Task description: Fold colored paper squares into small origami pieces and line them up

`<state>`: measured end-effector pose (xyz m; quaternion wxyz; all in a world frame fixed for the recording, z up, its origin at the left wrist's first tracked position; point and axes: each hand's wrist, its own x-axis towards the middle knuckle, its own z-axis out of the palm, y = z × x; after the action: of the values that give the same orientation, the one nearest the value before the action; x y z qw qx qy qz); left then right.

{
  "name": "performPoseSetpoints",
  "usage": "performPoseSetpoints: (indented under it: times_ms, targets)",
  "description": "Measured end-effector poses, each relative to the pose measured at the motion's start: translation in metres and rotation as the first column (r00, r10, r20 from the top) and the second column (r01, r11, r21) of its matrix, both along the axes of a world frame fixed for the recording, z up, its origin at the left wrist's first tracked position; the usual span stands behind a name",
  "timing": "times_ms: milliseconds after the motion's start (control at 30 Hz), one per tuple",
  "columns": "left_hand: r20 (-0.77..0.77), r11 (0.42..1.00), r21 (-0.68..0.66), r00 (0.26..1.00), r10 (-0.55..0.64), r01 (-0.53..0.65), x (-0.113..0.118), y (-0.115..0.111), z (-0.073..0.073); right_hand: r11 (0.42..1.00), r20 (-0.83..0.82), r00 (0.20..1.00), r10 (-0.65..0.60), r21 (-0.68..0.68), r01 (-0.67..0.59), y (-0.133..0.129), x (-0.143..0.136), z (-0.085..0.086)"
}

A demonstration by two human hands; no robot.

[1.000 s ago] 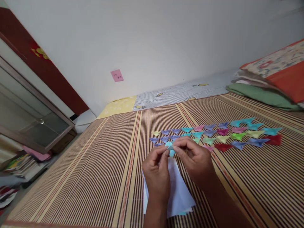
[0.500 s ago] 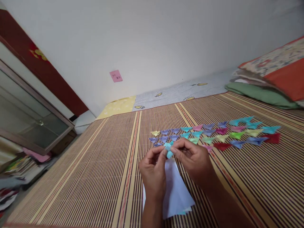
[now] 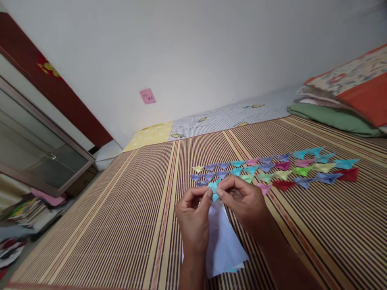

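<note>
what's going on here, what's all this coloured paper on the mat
A person's left hand and right hand pinch a small turquoise paper piece between their fingertips; it is already partly folded. Below it on the striped mat lies a loose stack of sheets, pale on top and partly hidden by the left arm. Beyond the hands, small folded paper shapes in many colours lie in rough rows.
</note>
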<state>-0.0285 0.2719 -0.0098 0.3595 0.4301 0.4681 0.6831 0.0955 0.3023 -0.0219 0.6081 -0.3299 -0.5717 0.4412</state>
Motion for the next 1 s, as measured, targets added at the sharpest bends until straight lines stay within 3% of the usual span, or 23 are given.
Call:
performPoseSetpoints:
  times_ms: [167, 300, 433, 567, 700, 867, 1000]
  targets:
    - [0.008, 1.0, -0.013, 1.0, 0.008, -0.008, -0.001, 0.001, 0.001, 1.0, -0.013, 1.0, -0.009, 0.009, 0.009, 0.0, 0.0, 0.0]
    - [0.1, 1.0, -0.028, 0.995, -0.01, 0.013, -0.003, 0.003, 0.001, 1.0, -0.009, 1.0, -0.006, -0.021, 0.006, 0.0, 0.002, 0.001]
    - [0.251, 0.983, -0.089, 0.959, -0.135, 0.162, -0.006, 0.006, 0.001, 0.999, 0.004, 0.999, 0.035, -0.023, -0.035, 0.002, 0.008, 0.002]
    - [0.299, 0.949, -0.119, 0.922, -0.245, 0.291, -0.008, 0.007, 0.002, 0.997, 0.018, 0.997, 0.075, -0.023, -0.075, 0.003, 0.015, 0.003]
    - [0.256, 0.969, -0.089, 0.946, -0.2, 0.229, -0.008, 0.007, 0.002, 0.998, 0.093, 0.993, 0.068, -0.016, -0.067, -0.001, 0.015, 0.007]
    - [0.179, 0.983, -0.089, 0.973, -0.146, 0.163, -0.005, 0.005, 0.002, 0.992, 0.2, 0.977, -0.067, 0.121, 0.044, -0.006, 0.01, 0.014]
    - [0.149, 0.981, -0.11, 0.978, -0.142, 0.16, -0.006, 0.004, 0.002, 0.99, 0.202, 0.978, -0.055, 0.136, 0.028, -0.006, 0.009, 0.015]
